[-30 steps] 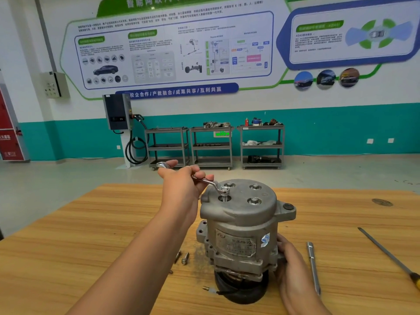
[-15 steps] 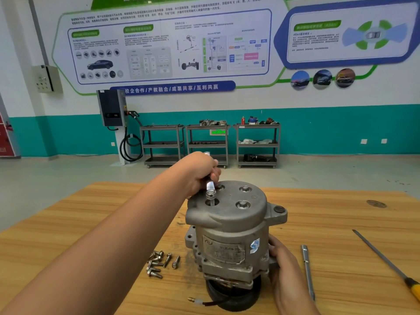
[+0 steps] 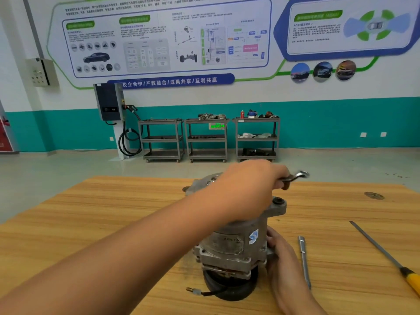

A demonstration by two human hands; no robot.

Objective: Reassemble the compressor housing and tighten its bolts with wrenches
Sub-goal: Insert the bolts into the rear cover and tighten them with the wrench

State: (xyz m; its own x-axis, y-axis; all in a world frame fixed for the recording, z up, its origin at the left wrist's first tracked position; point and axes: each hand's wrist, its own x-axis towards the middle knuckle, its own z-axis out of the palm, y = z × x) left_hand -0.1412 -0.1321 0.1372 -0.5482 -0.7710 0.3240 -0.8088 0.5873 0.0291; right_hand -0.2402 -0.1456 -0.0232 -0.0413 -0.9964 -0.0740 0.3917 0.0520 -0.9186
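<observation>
A grey metal compressor stands upright on its black pulley in the middle of the wooden table. My left hand reaches across its top cover and grips a small silver wrench, whose free end sticks out to the right. The hand hides most of the cover and its bolts. My right hand holds the compressor's lower right side, fingers against the housing.
A steel extension bar lies just right of my right hand. A long screwdriver with a yellow handle lies further right. A round insert sits in the table's far right. Three tool carts stand by the far wall.
My left hand has swung the wrench from the left, around over the cover, so its handle now points right. The loose bolts left of the compressor are now hidden behind my forearm.
</observation>
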